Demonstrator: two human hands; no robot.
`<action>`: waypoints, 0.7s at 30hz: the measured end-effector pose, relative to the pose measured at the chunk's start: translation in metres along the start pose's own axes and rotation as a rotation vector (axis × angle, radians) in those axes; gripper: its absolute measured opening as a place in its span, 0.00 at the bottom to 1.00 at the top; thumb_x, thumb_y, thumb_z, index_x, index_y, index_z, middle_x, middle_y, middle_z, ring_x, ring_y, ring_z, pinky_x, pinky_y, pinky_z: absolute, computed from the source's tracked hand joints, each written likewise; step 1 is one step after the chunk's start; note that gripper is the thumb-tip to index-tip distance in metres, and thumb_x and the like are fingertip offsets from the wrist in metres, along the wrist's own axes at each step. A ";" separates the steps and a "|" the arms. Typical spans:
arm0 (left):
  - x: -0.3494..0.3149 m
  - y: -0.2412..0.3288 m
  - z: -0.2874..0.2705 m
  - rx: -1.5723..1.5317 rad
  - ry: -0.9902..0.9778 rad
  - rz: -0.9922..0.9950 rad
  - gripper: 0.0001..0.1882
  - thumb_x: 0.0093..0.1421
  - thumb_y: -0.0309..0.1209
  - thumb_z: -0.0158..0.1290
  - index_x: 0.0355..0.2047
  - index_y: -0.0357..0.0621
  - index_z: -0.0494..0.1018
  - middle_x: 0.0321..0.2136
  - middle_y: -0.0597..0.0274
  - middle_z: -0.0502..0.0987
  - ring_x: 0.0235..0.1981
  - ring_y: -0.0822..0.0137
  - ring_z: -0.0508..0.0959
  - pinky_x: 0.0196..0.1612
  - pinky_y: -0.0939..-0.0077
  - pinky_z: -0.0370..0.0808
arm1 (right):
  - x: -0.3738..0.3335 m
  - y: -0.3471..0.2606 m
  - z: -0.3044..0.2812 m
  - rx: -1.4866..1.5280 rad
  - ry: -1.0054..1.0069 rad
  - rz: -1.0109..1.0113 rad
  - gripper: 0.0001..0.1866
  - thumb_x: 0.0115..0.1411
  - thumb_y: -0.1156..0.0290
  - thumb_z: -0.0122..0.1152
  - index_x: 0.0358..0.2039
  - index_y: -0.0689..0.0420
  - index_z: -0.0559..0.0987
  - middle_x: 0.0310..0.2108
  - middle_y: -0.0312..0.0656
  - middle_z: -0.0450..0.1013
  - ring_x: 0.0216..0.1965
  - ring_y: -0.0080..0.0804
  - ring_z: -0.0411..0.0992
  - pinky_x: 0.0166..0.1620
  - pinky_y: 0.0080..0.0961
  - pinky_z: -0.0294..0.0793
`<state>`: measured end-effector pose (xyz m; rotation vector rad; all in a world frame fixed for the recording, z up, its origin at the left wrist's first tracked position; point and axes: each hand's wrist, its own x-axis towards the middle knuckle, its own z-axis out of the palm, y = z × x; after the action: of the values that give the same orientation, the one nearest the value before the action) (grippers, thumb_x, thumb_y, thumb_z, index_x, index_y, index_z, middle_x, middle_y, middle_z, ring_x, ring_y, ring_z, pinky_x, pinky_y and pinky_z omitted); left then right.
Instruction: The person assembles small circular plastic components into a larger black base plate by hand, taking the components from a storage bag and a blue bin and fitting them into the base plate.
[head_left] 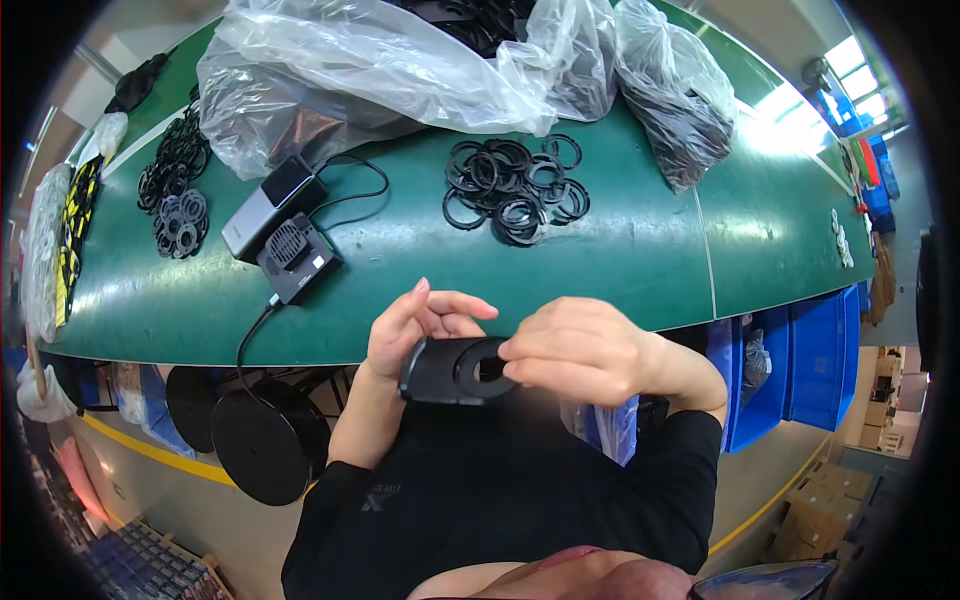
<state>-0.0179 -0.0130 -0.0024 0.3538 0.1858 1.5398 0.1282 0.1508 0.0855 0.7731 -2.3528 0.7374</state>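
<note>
Black part between two hands

Head view: I see a black holed part (430, 375) below the green table's (400, 270) near edge. My right hand (572, 350) pinches its right side; my left hand (403, 332) curls loosely, its grip unclear. Probably light, stiff, slippery; best held by the rim.

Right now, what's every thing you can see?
Table: one, green, across the middle
Black part: one, black, at the table's near edge
Rings: many, black and grey, heaped table centre and left
Boxy devices: two, grey and black, left of centre
Clear bags: at least two, see-through, table's far side
Blue bins: at least two, blue, lower right
Round seats: at least two, black, lower left
Cardboard boxes: several, brown, lower right
Anything smaller near the rim: too unclear to count
Shirt: one, black, bottom centre
Left hand: one, bare, at black part's left end
Right hand: one, bare, at black part's right end
</note>
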 end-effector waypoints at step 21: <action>0.013 -0.013 0.012 0.178 0.373 0.213 0.11 0.56 0.20 0.50 0.40 0.41 0.66 0.34 0.60 0.75 0.36 0.68 0.76 0.41 0.72 0.75 | -0.103 0.256 -0.214 -0.885 0.313 1.091 0.14 0.50 0.66 0.59 0.38 0.56 0.80 0.35 0.49 0.76 0.34 0.46 0.75 0.42 0.30 0.74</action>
<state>-0.0014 -0.0018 0.0063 0.2274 0.5961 1.7975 0.1005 0.4993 0.0866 -0.9811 -2.3055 0.0796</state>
